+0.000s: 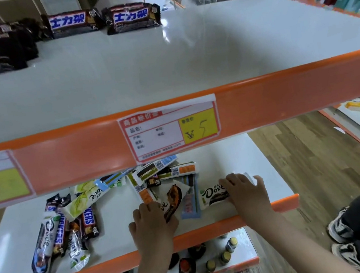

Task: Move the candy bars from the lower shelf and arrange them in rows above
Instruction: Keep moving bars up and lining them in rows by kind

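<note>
On the lower shelf lie loose candy bars. The left hand curls on an orange-and-white Dove bar; the right hand grips a dark Dove bar. Snickers bars sit in rows at the back of the upper shelf. Bottles stand below, over wood flooring.

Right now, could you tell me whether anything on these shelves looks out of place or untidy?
Yes. The candy bars on the lower shelf lie in a loose jumble, overlapping at all angles, some face down with barcodes showing. Above, the Snickers bars sit in rows at the back left.
</note>
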Demonstrator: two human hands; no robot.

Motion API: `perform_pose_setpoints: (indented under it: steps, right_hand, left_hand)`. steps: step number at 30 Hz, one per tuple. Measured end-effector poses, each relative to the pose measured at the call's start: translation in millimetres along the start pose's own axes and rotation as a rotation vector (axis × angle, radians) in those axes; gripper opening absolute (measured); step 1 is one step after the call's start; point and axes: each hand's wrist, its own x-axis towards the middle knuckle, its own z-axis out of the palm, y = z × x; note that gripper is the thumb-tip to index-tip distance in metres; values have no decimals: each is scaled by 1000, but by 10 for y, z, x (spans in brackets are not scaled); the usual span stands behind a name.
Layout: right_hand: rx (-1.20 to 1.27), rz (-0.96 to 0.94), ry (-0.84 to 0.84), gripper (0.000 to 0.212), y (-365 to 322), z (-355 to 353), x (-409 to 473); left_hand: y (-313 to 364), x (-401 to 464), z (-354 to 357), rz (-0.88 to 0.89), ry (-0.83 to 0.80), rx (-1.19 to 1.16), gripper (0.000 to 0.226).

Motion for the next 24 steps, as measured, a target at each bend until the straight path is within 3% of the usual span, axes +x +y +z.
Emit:
perform_pose_setpoints:
  steps: [12, 20, 24]
  right_hand:
    - [37, -63, 58, 55, -292, -514, -193]
    - [39, -70, 170, 57, -470, -918, -458]
    - [24, -83, 183, 62, -529, -1153, -612]
  left_hand:
    - [29, -215, -412, 171, 89, 30, 51]
    - [101, -460, -964, 75, 0, 116, 44]
    - [99, -636, -1188, 86, 35, 94, 45]
